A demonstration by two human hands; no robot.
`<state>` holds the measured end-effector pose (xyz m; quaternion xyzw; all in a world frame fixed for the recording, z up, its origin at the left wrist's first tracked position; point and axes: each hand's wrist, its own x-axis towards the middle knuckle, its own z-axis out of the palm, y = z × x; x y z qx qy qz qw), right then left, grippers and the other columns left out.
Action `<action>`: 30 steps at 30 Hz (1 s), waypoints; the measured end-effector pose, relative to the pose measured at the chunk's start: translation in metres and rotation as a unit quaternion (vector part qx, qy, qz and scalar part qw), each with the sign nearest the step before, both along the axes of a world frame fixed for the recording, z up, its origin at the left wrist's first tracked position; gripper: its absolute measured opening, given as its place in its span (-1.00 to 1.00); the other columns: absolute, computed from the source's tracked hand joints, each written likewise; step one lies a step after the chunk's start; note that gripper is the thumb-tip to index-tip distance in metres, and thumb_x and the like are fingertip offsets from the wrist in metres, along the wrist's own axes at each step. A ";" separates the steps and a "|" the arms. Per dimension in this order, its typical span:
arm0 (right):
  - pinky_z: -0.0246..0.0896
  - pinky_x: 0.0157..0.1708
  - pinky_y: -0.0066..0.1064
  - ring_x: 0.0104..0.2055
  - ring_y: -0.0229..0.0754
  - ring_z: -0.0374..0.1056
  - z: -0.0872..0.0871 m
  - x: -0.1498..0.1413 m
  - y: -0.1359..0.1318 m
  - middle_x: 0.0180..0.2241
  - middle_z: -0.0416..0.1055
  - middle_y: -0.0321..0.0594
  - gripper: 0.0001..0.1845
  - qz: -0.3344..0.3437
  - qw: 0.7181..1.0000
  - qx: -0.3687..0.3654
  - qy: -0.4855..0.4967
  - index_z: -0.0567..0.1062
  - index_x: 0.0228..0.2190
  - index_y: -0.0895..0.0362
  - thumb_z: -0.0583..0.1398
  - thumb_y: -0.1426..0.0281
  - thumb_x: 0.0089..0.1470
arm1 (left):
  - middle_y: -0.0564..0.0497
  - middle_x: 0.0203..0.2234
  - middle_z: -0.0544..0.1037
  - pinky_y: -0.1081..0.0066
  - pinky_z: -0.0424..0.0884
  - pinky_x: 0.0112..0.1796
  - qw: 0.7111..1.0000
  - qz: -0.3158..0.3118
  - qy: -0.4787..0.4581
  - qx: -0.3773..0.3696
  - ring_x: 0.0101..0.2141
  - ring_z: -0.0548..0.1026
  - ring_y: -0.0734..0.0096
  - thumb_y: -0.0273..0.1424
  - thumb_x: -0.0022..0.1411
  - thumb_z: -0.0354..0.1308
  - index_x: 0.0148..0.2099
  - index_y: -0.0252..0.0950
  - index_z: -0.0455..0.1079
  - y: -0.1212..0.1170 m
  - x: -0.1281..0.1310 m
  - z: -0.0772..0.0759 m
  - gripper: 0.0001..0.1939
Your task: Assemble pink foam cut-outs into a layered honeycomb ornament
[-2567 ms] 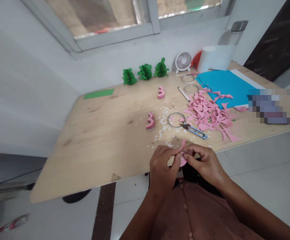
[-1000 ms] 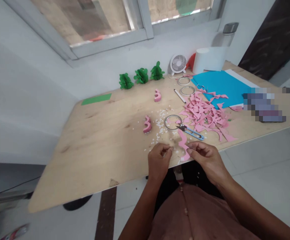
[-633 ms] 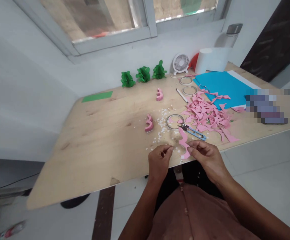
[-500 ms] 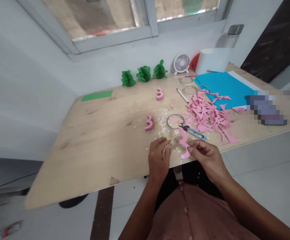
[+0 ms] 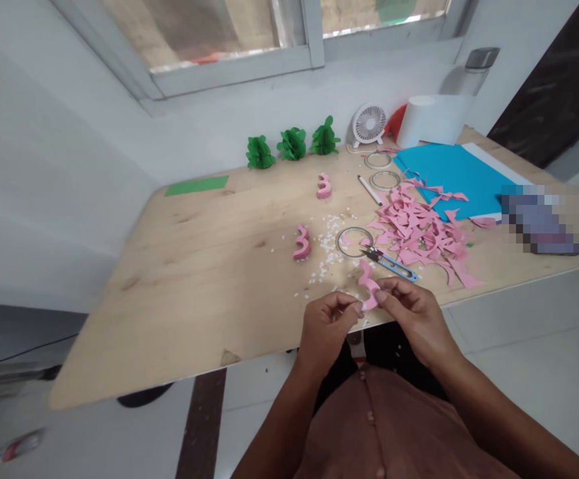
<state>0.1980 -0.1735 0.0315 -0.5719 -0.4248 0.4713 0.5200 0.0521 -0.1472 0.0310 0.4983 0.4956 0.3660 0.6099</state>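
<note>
My right hand [image 5: 409,311] pinches a wavy pink paper cutout [image 5: 367,274] by its right edge, just above the table's front edge. At the cutout's lower end, where a small white square of tape sits, my left hand [image 5: 332,326] has thumb and forefinger closed; the exact contact is partly hidden by the fingertips. Just beyond the hands lie blue-handled thread snips [image 5: 393,264] and a roll of tape [image 5: 354,241]. Two stacks of similar pink cutouts, a nearer stack [image 5: 302,243] and a farther stack [image 5: 324,186], rest on the wooden table [image 5: 209,279].
A heap of pink paper scraps [image 5: 419,226] lies right, beside blue sheets [image 5: 461,183]. White bits [image 5: 326,243] are scattered mid-table. Further back are a marker [image 5: 369,190], two tape rolls [image 5: 385,180], a small fan [image 5: 369,124], green paper trees [image 5: 292,144] and a green strip [image 5: 197,185].
My left hand has moved right and closed its fingertips at the cutout's lower end, where the white square shows. My right hand keeps its hold. The view has shifted slightly.
</note>
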 end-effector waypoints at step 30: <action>0.23 -0.26 -0.37 -0.38 -0.19 0.33 0.000 -0.008 -0.006 -0.50 0.39 -0.30 -0.80 0.054 0.998 -0.010 0.032 0.48 -0.51 0.11 0.22 0.27 0.05 | 0.00 -0.42 0.60 0.49 0.39 -0.45 0.944 0.056 0.120 0.303 -0.42 0.50 0.45 -0.51 0.15 0.13 -0.25 -0.25 0.52 -0.017 0.000 -0.001 -0.84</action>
